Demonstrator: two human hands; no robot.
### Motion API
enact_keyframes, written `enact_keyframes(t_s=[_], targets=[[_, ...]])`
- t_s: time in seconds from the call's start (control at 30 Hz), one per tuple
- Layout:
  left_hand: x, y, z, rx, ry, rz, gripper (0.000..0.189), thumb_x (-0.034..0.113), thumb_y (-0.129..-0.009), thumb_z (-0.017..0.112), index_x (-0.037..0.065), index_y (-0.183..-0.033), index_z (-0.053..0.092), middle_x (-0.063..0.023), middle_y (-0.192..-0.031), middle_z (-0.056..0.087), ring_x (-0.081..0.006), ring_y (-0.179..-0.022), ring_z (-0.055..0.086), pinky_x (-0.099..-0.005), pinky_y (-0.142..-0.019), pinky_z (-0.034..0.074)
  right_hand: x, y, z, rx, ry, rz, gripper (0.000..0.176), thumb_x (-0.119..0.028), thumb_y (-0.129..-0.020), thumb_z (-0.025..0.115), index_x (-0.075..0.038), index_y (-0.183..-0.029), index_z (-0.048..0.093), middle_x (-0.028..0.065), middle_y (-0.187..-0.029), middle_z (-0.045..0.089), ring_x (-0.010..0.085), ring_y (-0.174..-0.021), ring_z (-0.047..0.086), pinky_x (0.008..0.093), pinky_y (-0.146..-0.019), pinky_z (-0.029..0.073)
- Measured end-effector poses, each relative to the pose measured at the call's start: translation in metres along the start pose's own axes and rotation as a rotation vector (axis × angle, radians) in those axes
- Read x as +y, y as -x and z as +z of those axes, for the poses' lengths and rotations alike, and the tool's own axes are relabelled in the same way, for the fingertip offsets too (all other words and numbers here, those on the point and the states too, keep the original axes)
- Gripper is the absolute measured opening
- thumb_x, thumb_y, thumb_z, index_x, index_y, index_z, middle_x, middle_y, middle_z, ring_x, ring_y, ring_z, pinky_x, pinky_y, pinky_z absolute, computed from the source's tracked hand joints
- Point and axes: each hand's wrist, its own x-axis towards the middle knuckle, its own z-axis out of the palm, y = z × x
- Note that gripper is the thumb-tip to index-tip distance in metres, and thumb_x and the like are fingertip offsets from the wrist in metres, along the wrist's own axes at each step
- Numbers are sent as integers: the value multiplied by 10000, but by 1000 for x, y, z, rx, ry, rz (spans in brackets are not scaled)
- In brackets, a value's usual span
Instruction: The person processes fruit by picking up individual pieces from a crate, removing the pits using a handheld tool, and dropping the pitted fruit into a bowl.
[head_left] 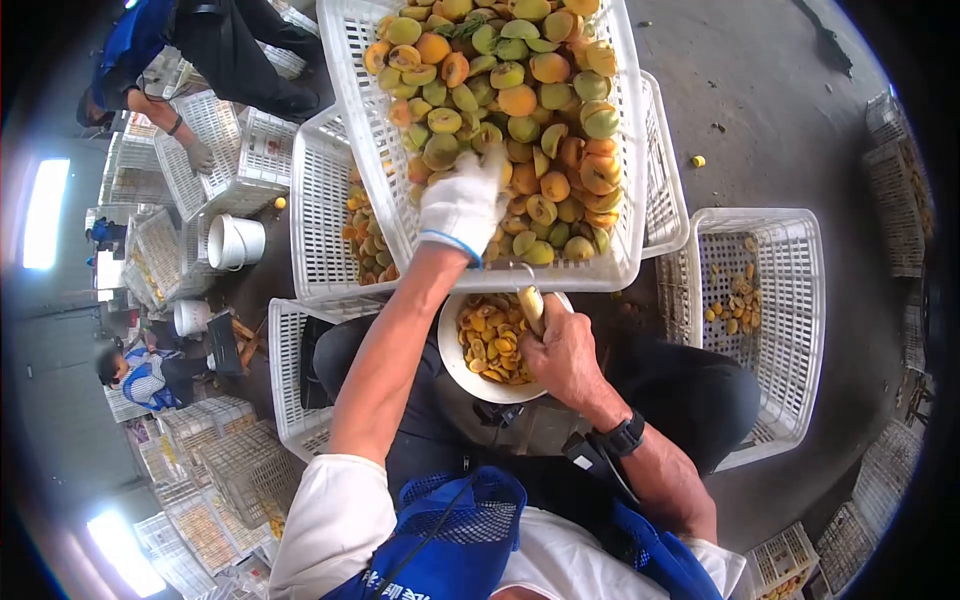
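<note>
My left hand (465, 198), in a white glove with a blue cuff, reaches into the near part of a white crate (625, 240) heaped with green-and-orange fruit that look like apricots (517, 100), many of them cut in halves. Its fingertips are blurred among the fruit, and I cannot tell whether they grip one. My bare right hand (567, 358) is closed around the pale handle of a small tool (532, 302) with a thin curved metal tip, just below the crate's near edge. Underneath, a white bowl (462, 378) between my knees contains small yellow-orange pieces (493, 340).
The fruit crate rests over other white crates, one (322, 215) showing more fruit. To the right, another white crate (795, 330) contains scattered yellow pieces. Stacked crates (225, 450), white buckets (238, 242) and two other people are on the left. A fruit (698, 161) lies on the floor.
</note>
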Motion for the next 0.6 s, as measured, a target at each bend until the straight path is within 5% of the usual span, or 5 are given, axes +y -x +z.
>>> enact_keyframes(t_s=[0.17,0.33,0.37,0.43,0.6], targets=[[1,-28,24,3,-307,191,614,314,-855,767,194,-1431,593,-158,-989,640,-321,-771,743,-468,-618,594,-5,1,-5,-26,-5,19,222,-47,-849,657,52,-1031,578,341,-838,657,549,-827,651,516,-708,546],[-18,-22,10,108,11,164,539,223,-883,737,160,-1405,616,-164,-1044,685,-295,-794,750,-453,-645,602,3,-5,-6,78,-297,-27,199,-46,-871,673,58,-1019,590,151,-806,681,217,-767,665,399,-724,535],[-20,-16,4,33,502,-2,486,221,-912,722,132,-1379,620,-160,-1081,693,-285,-816,753,-435,-657,608,2,-6,-9,82,-371,-3,181,-44,-884,676,49,-1011,588,60,-811,632,113,-810,548,357,-717,509],[-21,1,-15,-141,1386,-288,425,227,-981,702,84,-1367,592,-138,-1175,704,-275,-867,760,-403,-675,628,-2,-10,-19,112,-371,-29,194,-46,-869,686,46,-1011,589,155,-793,636,210,-741,584,384,-707,523],[-3,64,-30,-162,2319,-220,481,332,-1021,668,112,-1434,559,-199,-1202,694,-362,-903,752,-494,-725,664,-6,-16,-24,127,-225,-127,199,-27,-870,680,29,-987,528,245,-758,614,399,-673,578,420,-695,522]])
